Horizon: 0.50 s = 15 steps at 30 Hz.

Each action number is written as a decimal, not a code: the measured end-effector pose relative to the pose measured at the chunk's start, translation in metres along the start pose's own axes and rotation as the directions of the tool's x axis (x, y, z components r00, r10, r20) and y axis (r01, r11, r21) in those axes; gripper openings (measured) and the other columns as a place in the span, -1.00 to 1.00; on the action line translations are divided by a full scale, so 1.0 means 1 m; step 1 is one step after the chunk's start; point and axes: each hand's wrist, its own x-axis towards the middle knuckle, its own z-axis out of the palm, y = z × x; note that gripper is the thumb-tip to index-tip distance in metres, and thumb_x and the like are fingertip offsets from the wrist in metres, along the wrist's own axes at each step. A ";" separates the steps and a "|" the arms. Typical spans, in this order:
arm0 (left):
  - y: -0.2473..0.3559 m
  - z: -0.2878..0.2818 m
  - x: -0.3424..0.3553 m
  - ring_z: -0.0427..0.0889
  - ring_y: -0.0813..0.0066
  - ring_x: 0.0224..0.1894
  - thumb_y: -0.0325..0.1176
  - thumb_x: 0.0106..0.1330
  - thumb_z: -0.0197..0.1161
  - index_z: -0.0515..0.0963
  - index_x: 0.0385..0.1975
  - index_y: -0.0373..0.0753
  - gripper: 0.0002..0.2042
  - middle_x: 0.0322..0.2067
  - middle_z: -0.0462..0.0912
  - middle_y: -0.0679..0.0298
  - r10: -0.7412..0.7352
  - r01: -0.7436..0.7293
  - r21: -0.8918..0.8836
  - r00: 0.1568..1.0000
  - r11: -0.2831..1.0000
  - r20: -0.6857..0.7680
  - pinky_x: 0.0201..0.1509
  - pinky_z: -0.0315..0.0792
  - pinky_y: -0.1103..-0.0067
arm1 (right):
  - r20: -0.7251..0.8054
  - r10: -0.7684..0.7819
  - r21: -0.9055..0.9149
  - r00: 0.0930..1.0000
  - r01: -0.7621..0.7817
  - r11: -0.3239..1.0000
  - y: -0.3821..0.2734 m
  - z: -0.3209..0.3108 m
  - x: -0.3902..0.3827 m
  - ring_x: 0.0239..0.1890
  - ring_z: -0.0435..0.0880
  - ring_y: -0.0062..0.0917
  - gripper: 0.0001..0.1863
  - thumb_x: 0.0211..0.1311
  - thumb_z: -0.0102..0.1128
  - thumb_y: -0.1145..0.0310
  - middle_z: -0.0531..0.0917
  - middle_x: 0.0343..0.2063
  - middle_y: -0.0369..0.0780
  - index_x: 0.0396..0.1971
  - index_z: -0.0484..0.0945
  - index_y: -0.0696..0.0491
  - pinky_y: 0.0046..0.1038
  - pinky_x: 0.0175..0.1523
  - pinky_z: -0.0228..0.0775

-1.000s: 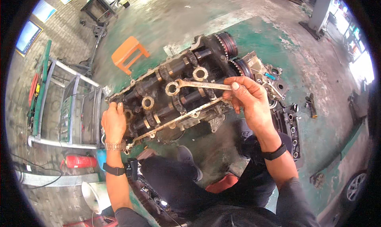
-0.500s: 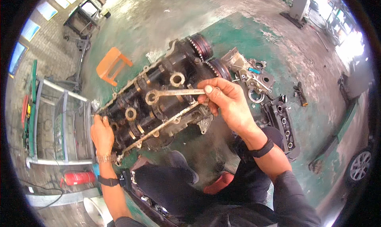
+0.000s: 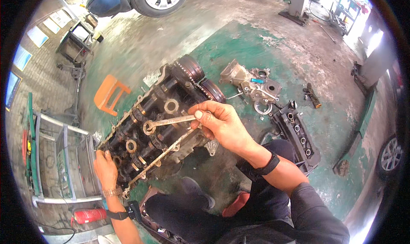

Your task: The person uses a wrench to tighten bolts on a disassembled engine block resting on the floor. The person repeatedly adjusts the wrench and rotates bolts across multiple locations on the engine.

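An engine's cylinder head (image 3: 164, 154) stands before me with its top open, showing dark camshafts, several round tubes and two toothed pulleys (image 3: 212, 90) at the far end. My right hand (image 3: 222, 126) pinches one end of a combination wrench (image 3: 171, 121) between thumb and fingers. The wrench's ring end lies over the middle of the cylinder head, next to a round tube; whether it sits on a bolt I cannot tell. My left hand (image 3: 106, 170) grips the near left corner of the cylinder head, its fingertips hooked over the edge.
On the green floor to the right lie a metal engine cover (image 3: 256, 88) and a black valve cover (image 3: 299, 135). An orange stool (image 3: 112, 93) stands beyond the engine. At the left are a metal frame (image 3: 64, 197) and a red fire extinguisher (image 3: 89, 216). A car wheel (image 3: 164, 0) shows at the top.
The view has tilted up and turned, so the engine appears lower and further left, and more of the car shows. Both hands keep their holds; the wrench stays at the same spot on the engine.
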 end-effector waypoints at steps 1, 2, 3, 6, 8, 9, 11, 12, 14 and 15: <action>0.001 0.000 0.001 0.53 -0.22 -0.32 -0.28 0.36 0.12 0.41 -0.31 -0.36 -0.78 -0.45 0.57 -0.13 -0.014 0.014 0.001 1.000 1.000 -0.004 -0.27 0.31 0.10 | -0.001 0.003 0.003 1.000 -0.003 1.000 0.000 0.000 0.000 -0.57 0.41 -0.79 -0.75 0.39 0.02 0.34 0.60 -0.47 -0.36 -0.11 0.55 0.18 -0.68 -0.48 0.28; 0.001 -0.001 0.000 0.53 -0.21 -0.33 -0.27 0.36 0.12 0.42 -0.32 -0.36 -0.76 -0.46 0.57 -0.13 -0.029 0.029 0.002 1.000 1.000 -0.006 -0.26 0.31 0.10 | -0.003 0.013 0.006 1.000 -0.013 1.000 -0.001 0.000 0.000 -0.57 0.41 -0.79 -0.75 0.39 0.02 0.34 0.60 -0.47 -0.36 -0.11 0.55 0.18 -0.68 -0.47 0.28; 0.002 -0.002 -0.001 0.53 -0.20 -0.33 -0.26 0.36 0.13 0.42 -0.32 -0.37 -0.75 -0.47 0.57 -0.13 -0.039 0.039 0.001 0.999 0.999 -0.013 -0.26 0.31 0.10 | -0.006 0.017 0.019 1.000 -0.017 1.000 -0.001 0.000 0.000 -0.56 0.42 -0.78 -0.76 0.38 0.03 0.35 0.61 -0.47 -0.36 -0.12 0.55 0.18 -0.67 -0.46 0.30; 0.002 -0.002 -0.006 0.52 -0.20 -0.34 -0.25 0.36 0.14 0.41 -0.32 -0.36 -0.75 -0.47 0.56 -0.12 -0.008 0.000 -0.095 0.997 0.995 -0.083 -0.26 0.31 0.10 | -0.016 -0.006 -0.021 1.000 0.005 1.000 -0.001 0.000 -0.001 -0.55 0.43 -0.77 -0.76 0.38 0.04 0.35 0.62 -0.47 -0.34 -0.13 0.56 0.19 -0.66 -0.45 0.31; -0.001 -0.001 -0.008 0.52 -0.21 -0.31 -0.27 0.36 0.14 0.40 -0.30 -0.36 -0.77 -0.46 0.56 -0.09 0.036 -0.046 -0.131 0.996 0.990 -0.079 -0.26 0.31 0.11 | -0.016 -0.013 -0.017 1.000 0.013 1.000 -0.002 0.000 -0.001 -0.56 0.44 -0.77 -0.76 0.38 0.04 0.36 0.63 -0.47 -0.33 -0.14 0.56 0.19 -0.65 -0.45 0.32; -0.002 -0.001 -0.008 0.52 -0.20 -0.30 -0.28 0.36 0.14 0.39 -0.29 -0.35 -0.77 -0.45 0.57 -0.09 0.060 -0.070 -0.134 0.995 0.989 -0.078 -0.26 0.31 0.12 | -0.018 -0.005 -0.017 1.000 0.005 1.000 -0.002 0.000 -0.001 -0.56 0.44 -0.77 -0.76 0.38 0.04 0.36 0.64 -0.47 -0.33 -0.14 0.57 0.19 -0.65 -0.45 0.32; -0.004 0.001 -0.006 0.52 -0.19 -0.30 -0.29 0.35 0.14 0.39 -0.29 -0.35 -0.78 -0.45 0.57 -0.09 0.088 -0.099 -0.127 0.993 0.987 -0.084 -0.27 0.31 0.12 | -0.022 -0.010 -0.034 1.000 0.009 0.999 -0.002 0.000 -0.001 -0.57 0.44 -0.76 -0.76 0.38 0.05 0.35 0.64 -0.47 -0.33 -0.14 0.57 0.19 -0.65 -0.46 0.32; -0.005 0.002 -0.004 0.52 -0.19 -0.30 -0.30 0.35 0.15 0.39 -0.29 -0.35 -0.79 -0.45 0.56 -0.09 0.093 -0.104 -0.119 0.991 0.987 -0.092 -0.27 0.31 0.12 | -0.023 -0.008 -0.044 1.000 0.006 0.999 -0.002 0.000 -0.001 -0.57 0.44 -0.76 -0.76 0.38 0.05 0.35 0.64 -0.47 -0.33 -0.14 0.57 0.18 -0.65 -0.47 0.32; -0.006 0.003 -0.001 0.53 -0.19 -0.31 -0.33 0.34 0.16 0.39 -0.29 -0.36 -0.79 -0.45 0.56 -0.09 0.059 -0.066 -0.095 0.996 0.993 -0.070 -0.27 0.31 0.13 | -0.018 -0.025 -0.047 1.000 0.024 0.999 -0.003 0.001 0.000 -0.58 0.44 -0.77 -0.76 0.38 0.06 0.34 0.64 -0.48 -0.33 -0.14 0.57 0.18 -0.65 -0.48 0.32; -0.006 0.002 0.000 0.53 -0.19 -0.31 -0.34 0.33 0.17 0.38 -0.29 -0.36 -0.80 -0.44 0.56 -0.10 0.019 -0.022 -0.079 0.999 0.997 -0.039 -0.27 0.31 0.13 | -0.018 -0.025 -0.053 1.000 0.024 0.998 -0.003 0.001 0.000 -0.58 0.44 -0.77 -0.76 0.38 0.06 0.33 0.63 -0.48 -0.33 -0.14 0.57 0.18 -0.65 -0.48 0.32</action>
